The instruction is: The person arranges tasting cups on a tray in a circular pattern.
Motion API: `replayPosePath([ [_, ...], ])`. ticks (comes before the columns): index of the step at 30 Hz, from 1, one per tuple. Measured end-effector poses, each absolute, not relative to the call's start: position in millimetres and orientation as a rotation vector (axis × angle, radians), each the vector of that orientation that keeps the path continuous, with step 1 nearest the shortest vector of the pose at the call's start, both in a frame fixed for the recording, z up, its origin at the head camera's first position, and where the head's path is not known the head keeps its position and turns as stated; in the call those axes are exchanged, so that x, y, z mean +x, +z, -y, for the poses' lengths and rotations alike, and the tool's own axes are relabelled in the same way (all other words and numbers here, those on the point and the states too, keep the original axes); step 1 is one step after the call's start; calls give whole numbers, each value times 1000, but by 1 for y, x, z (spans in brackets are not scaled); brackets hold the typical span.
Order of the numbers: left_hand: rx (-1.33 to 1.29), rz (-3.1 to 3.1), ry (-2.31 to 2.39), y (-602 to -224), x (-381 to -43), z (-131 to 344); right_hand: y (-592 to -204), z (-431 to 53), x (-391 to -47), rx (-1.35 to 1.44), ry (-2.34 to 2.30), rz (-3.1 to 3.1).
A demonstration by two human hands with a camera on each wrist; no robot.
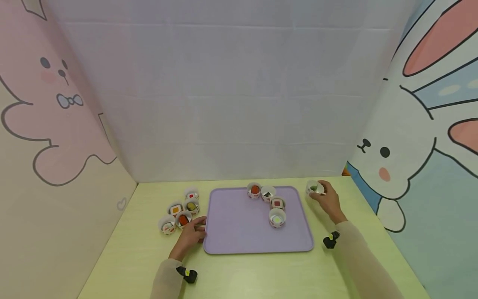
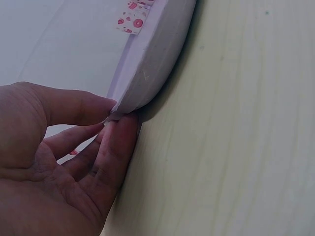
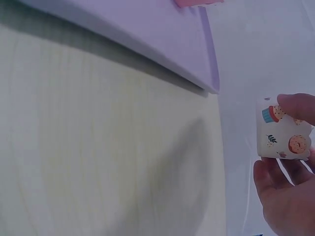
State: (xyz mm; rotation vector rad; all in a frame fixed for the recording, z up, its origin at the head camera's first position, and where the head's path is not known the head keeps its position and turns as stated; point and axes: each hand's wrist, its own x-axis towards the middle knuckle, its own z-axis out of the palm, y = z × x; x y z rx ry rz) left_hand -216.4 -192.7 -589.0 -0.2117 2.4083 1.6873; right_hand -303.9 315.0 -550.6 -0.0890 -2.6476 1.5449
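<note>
My left hand (image 1: 189, 236) is at the left edge of a lilac tray (image 1: 239, 238), and in the left wrist view its thumb and fingers pinch the rim (image 2: 142, 81). Beyond the tray's right side, my right hand (image 1: 330, 203) holds a white paper cup (image 1: 311, 185) with something green inside. Cupcake and doughnut prints show on that cup (image 3: 275, 142) in the right wrist view; the thumb is on its side and fingers are under it. On the tray's right half stand several filled cups, among them one with a red-orange filling (image 1: 254, 190) and one with pale green-yellow (image 1: 277, 219).
Left of the tray, several more filled paper cups cluster on the pale wooden table (image 1: 246, 276), the closest, a red-filled cup (image 1: 183, 220), beside my left fingers. A white sheet (image 1: 239, 104) hangs behind the table. Cartoon-printed panels flank both sides.
</note>
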Motion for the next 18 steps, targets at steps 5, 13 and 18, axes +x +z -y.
replayPosePath([
  [5,-227,-2399,1685,-589,-216,194,-542,-312,-299,-61,1548,2642],
  [13,-229,-2395,1681,-587,-215,193,-526,-307,-290,-33,1527,2614],
  [18,-219,-2396,1687,-586,-215,193,-519,-302,-282,-14,1529,2596],
])
